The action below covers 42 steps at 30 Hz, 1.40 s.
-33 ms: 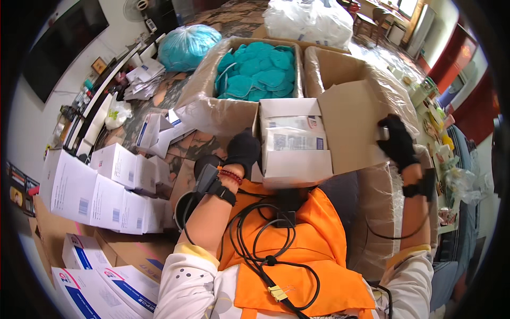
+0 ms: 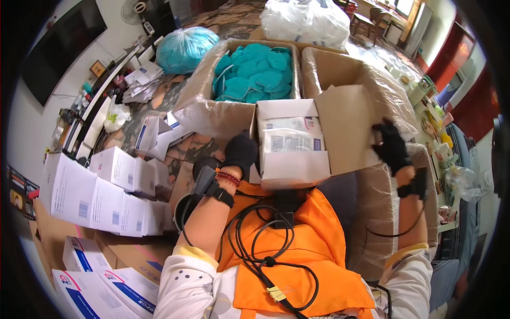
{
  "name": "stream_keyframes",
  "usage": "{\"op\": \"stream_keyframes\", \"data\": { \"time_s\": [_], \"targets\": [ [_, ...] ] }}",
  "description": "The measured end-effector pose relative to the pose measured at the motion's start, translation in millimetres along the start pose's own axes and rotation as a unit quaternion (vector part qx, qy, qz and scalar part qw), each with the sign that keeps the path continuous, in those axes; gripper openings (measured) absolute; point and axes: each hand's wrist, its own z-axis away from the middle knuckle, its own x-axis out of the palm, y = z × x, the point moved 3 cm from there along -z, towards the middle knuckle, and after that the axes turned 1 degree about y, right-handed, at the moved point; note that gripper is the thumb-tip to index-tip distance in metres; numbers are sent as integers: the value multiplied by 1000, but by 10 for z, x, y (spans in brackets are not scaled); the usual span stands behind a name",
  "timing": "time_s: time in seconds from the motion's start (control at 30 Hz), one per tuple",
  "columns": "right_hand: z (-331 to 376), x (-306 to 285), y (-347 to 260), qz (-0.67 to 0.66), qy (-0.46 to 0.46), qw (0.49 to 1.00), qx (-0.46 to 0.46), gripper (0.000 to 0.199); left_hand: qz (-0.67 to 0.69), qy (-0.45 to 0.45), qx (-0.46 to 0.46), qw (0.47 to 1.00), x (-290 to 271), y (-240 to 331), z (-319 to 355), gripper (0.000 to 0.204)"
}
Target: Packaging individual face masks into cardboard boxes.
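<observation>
In front of me a small white cardboard box point(image 2: 295, 169) stands with its lid flap point(image 2: 342, 127) swung out to the right. Flat white packets point(image 2: 292, 140) with printed labels fill it. My left hand point(image 2: 240, 153), in a black glove, rests against the box's left side; its fingers are hidden. My right hand point(image 2: 392, 148), also black-gloved and smeared a little by motion, is just right of the lid flap. Its fingers are apart and curved, with nothing visible in them. Behind the white box, a large lined carton point(image 2: 234, 114) holds many teal face masks point(image 2: 255, 72).
Another lined carton point(image 2: 324, 69) stands at the back right. White boxes point(image 2: 82, 199) are lined up at my left, with more blue-striped ones point(image 2: 95, 292) below. A bag of teal items point(image 2: 187, 49) and a white bag point(image 2: 305, 22) lie farther off. A cluttered table point(image 2: 433, 117) runs along the right.
My right hand has shifted slightly left and down, nearer the lid flap. My left hand stays against the box.
</observation>
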Motion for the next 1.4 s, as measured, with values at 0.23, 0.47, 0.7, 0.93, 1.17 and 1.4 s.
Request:
{"op": "stream_keyframes", "data": {
  "time_s": [0.23,0.47,0.7,0.93,1.17,1.4],
  "targets": [
    [62,855,-1045,-341,-78,930,109,65,-66,-53,19,996,-12,12,-30,23],
    [-348,1290,-1365,-373,-195,881,218,75,-51,-32,43,997,96,-266,-181,22],
    [63,1791,-947,-458,-116,852,226,49,-6,-44,40,998,111,19,15,25],
    [83,1926,-983,-505,-104,821,245,41,71,17,17,997,11,-9,29,26],
    [296,2052,-928,-772,-166,548,275,31,68,36,42,996,67,119,177,24],
    [-274,542,-1548,-354,107,929,-8,21,41,6,9,999,-29,174,218,25]
  ]
}}
